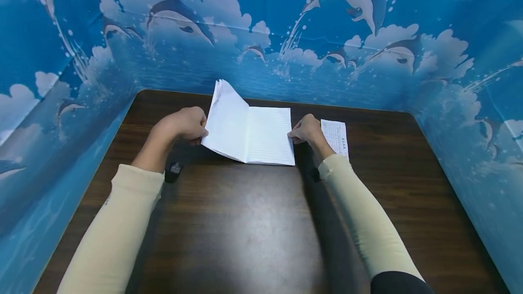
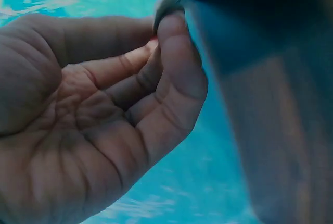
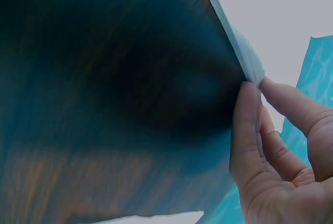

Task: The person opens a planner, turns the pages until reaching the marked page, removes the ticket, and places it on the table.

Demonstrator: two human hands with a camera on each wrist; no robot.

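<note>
An open notebook [image 1: 267,135] with ruled white pages lies on the dark wooden table; its left half is lifted and tilted up. My left hand [image 1: 185,124] pinches the outer edge of that raised half between thumb and fingers. In the left wrist view, the left hand [image 2: 104,109] grips the edge with curled fingers. At the opposite side, my right hand [image 1: 308,129] pinches the right edge of the notebook. The right wrist view shows thumb and index finger of the right hand [image 3: 286,146] on the page edges [image 3: 250,65].
A small printed paper slip [image 1: 335,137] lies on the table [image 1: 245,221] just right of the right hand. Beneath the left wrist is a small black device [image 1: 173,170]. A blue dolphin-print curtain [image 1: 261,35] stands around the table's back and sides.
</note>
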